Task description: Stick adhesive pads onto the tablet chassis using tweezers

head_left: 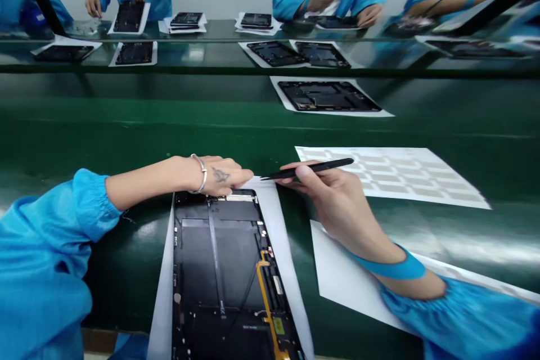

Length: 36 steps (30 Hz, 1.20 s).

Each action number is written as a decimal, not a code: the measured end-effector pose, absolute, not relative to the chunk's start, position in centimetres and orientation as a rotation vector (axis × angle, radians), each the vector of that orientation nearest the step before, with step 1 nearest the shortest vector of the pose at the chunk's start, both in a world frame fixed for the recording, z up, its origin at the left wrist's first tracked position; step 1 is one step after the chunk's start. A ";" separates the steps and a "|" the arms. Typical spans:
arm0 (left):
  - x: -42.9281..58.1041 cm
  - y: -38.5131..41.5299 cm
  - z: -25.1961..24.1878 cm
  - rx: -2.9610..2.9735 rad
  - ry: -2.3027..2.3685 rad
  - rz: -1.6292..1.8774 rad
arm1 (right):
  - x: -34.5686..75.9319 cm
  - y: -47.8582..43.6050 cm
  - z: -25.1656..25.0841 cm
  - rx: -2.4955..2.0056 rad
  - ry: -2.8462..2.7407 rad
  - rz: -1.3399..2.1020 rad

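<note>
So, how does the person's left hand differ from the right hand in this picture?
The left hand lies flat over the top edge of the black tablet and holds nothing, while the right hand pinches black tweezers. The left wrist wears a silver bangle, and the right wrist a blue strap. Only the left hand shows a small tattoo. Both hands are bare and come out of blue sleeves.

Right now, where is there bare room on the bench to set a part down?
Bare green bench runs between the far tablet housing and the left hand. A narrower strip lies between the near tablet housing and the lower white sheet. It is crowded where the right hand and its black tweezers reach over the label sheet by the near housing.
</note>
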<state>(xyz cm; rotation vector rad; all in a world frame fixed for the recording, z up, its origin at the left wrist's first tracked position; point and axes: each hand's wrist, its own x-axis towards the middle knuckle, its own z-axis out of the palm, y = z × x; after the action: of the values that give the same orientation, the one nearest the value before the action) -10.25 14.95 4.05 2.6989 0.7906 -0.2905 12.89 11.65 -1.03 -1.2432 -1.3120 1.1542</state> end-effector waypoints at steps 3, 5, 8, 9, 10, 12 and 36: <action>-8.9 15.6 4.8 2.610 0.752 -0.359 | 12.8 11.5 -0.6 -1.210 -1.302 1.042; -8.1 15.7 4.9 2.580 0.796 -0.326 | 12.7 10.9 -0.3 -1.162 -1.364 0.905; -7.3 15.5 4.5 2.566 0.965 -0.257 | 12.2 9.4 0.2 -1.080 -1.612 0.714; -7.2 15.4 4.2 2.556 1.020 -0.234 | 12.0 8.9 0.3 -1.052 -1.731 0.675; -7.3 15.3 3.9 2.542 1.047 -0.202 | 11.8 8.5 0.2 -1.022 -1.852 0.646; -7.7 15.2 3.3 2.498 1.039 -0.122 | 11.5 7.9 -0.1 -0.974 -2.066 0.591; -15.0 11.9 2.0 2.603 1.403 -0.004 | 10.8 9.6 1.7 -0.797 -2.177 0.330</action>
<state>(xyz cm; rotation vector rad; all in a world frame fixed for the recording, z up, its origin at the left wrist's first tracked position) -15.04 11.93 1.98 2.6025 1.4027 -0.0039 10.84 9.58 1.68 -0.7974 -2.1772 0.3303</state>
